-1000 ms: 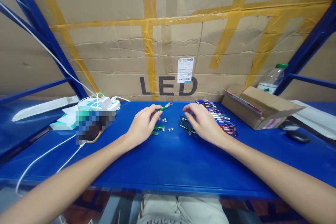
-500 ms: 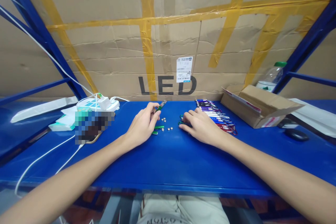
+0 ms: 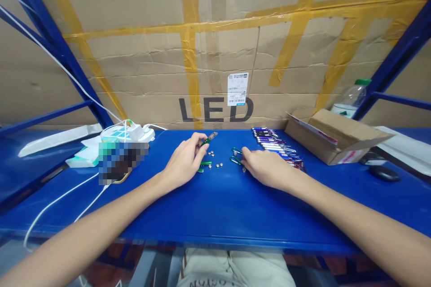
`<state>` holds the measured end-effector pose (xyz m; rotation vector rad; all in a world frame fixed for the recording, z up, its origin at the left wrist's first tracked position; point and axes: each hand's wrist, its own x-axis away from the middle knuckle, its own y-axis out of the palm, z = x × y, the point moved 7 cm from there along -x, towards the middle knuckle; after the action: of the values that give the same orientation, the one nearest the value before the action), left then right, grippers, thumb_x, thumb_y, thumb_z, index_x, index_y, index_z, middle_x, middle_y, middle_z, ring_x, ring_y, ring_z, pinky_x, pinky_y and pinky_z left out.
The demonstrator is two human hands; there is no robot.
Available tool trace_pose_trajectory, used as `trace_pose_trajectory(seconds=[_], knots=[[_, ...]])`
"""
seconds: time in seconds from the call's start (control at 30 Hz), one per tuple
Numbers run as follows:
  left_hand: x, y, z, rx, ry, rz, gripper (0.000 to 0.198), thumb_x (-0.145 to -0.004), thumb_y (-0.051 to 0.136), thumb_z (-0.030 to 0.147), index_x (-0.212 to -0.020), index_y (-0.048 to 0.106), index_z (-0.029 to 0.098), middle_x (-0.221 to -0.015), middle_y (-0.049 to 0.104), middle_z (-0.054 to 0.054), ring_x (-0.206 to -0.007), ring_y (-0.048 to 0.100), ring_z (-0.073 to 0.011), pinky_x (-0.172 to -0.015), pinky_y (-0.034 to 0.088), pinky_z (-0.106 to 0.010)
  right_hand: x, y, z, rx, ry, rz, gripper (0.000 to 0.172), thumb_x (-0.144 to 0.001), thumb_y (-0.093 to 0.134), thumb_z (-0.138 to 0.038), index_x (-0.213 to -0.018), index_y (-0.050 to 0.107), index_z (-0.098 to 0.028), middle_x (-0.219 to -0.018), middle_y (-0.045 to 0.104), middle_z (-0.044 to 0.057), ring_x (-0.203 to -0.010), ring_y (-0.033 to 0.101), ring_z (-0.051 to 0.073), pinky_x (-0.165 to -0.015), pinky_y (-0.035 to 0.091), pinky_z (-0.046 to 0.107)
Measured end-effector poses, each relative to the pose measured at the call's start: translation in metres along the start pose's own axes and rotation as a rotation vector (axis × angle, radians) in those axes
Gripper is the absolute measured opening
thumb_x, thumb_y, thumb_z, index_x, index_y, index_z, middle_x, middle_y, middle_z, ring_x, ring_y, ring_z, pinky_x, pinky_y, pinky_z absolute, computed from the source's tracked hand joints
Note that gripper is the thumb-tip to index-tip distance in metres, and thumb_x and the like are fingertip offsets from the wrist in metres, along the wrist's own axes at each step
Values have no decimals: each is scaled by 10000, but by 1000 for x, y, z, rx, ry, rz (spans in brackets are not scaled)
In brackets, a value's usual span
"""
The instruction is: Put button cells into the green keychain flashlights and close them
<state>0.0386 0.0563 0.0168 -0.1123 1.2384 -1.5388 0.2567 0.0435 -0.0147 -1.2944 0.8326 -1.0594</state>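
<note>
My left hand [image 3: 183,158] is closed around a slim green metal tube [image 3: 207,140], whose silvery end sticks up past the fingertips. Beside its thumb, more green tubes [image 3: 206,163] lie partly covered by the hand. Several small button cells [image 3: 217,165] are scattered on the blue tabletop between my hands. My right hand [image 3: 264,167] has its thumb and fingers pinched at the ends of two green carabiners [image 3: 235,160]. Its fingers hide what is joined to them. A small silvery piece [image 3: 244,170] shows just under the thumb.
Behind the right hand lies a row of colored penlights with carabiners [image 3: 274,144]. An open cardboard box [image 3: 332,136], a bottle [image 3: 352,96] and a black mouse [image 3: 384,173] stand right. Left are a power strip [image 3: 143,133], phone [image 3: 123,163] and cables. A large carton [image 3: 215,67] backs the table.
My right hand has shifted slightly right and its fingers have drawn together, uncovering the green carabiners. My left hand keeps its hold on the green tube, almost unmoved.
</note>
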Motion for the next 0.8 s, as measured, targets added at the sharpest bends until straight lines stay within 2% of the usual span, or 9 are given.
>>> trace_pose_trajectory(seconds=[0.27,0.5,0.8], knots=[[0,1,-1,-31,-10,-17,219,-1112,476,404,-1220,560,234,-877,703,-21,-786,650,-234,-771,449,-374,-1,1,-4,-69,-52,29,229,-1130,386,-208,-1281,545,-139,-1188,762,199,-987,755,322,-716,421,351],[0,-1,3,-34,5,-17,198,-1105,496,384,-1212,571,236,-885,702,-14,-774,639,-220,-783,453,-371,2,-6,-1,-27,45,31,257,-1136,413,-291,-1257,580,-136,-1233,734,203,-1061,746,335,-774,462,363],[1,0,2,-42,-9,-25,211,-1107,502,404,-1218,580,242,-898,708,-16,-788,641,-227,-789,455,-374,2,-5,1,-2,46,-3,319,-1162,333,-290,-1252,588,-121,-1220,731,209,-1056,744,330,-773,453,370]])
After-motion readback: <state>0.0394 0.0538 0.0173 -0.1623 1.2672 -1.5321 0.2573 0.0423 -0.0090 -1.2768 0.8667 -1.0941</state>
